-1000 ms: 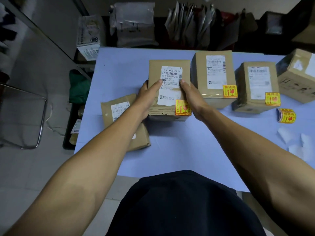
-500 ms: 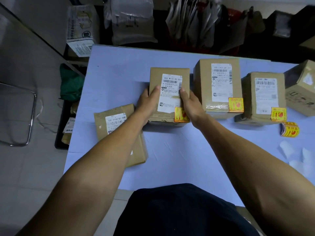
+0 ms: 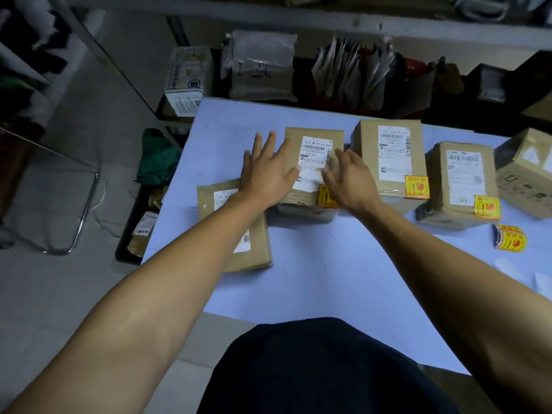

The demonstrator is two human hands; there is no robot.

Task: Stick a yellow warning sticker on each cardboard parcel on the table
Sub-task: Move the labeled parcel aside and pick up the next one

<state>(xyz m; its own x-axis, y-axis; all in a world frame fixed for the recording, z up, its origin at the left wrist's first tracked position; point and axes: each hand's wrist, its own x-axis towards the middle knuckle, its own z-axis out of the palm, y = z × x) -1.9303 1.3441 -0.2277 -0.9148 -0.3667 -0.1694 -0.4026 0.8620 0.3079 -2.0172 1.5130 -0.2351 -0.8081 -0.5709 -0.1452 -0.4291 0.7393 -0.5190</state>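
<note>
Cardboard parcel (image 3: pixel 310 171) sits mid-bench, stickered; our left hand (image 3: pixel 265 171) and right hand (image 3: pixel 349 180) hover over it, fingers spread, gripping nothing. We risk skipping the flat parcel (image 3: pixel 239 231) under our left forearm, since no yellow sticker shows on it.

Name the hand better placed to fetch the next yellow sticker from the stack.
Right hand, probably: the sticker stack lies at the table's right side, beyond it, while the left hand is over by the flat unstickered parcel.
</note>
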